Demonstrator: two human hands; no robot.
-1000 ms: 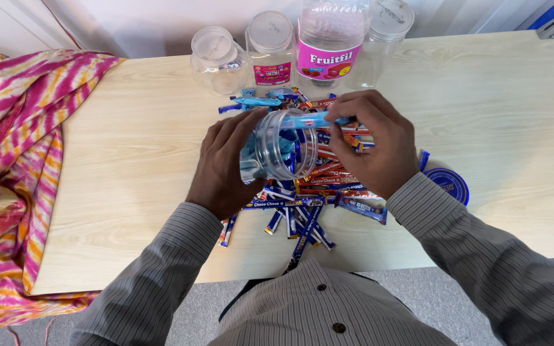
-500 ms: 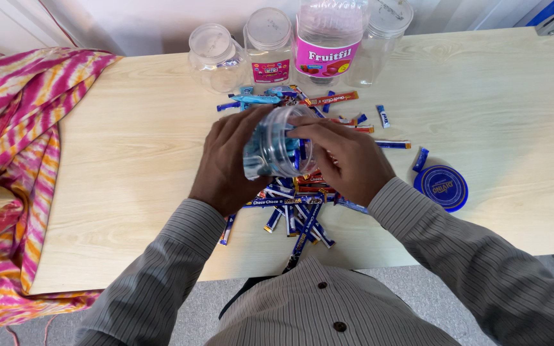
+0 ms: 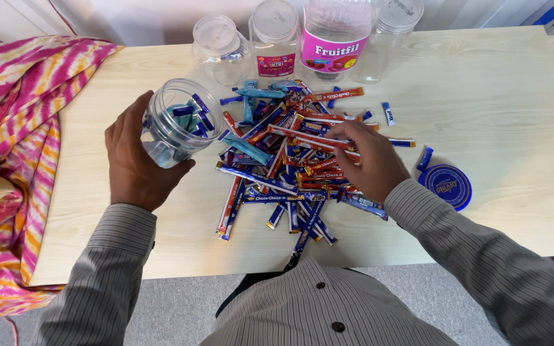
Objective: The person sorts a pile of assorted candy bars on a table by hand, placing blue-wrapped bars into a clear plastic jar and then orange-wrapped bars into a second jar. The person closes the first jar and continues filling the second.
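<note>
My left hand (image 3: pixel 134 163) grips a clear plastic jar (image 3: pixel 176 122) at the left of the table, tilted, with several blue-wrapped candy sticks inside. A heap of blue and red wrapped candy sticks (image 3: pixel 286 160) lies spread across the middle of the wooden table (image 3: pixel 501 115). My right hand (image 3: pixel 367 159) rests on the right side of that heap, fingers spread and pressing on the red and blue wrappers; nothing is lifted in it.
A blue round lid (image 3: pixel 447 186) lies right of the heap. Several lidded clear jars (image 3: pixel 270 41) stand along the far edge, one large with a pink label (image 3: pixel 329 48). A pink and orange patterned cloth (image 3: pixel 4 147) drapes the table's left end.
My left hand carried the jar from over the heap out to the left. My right hand left the jar mouth and dropped onto the heap, which now shows uncovered.
</note>
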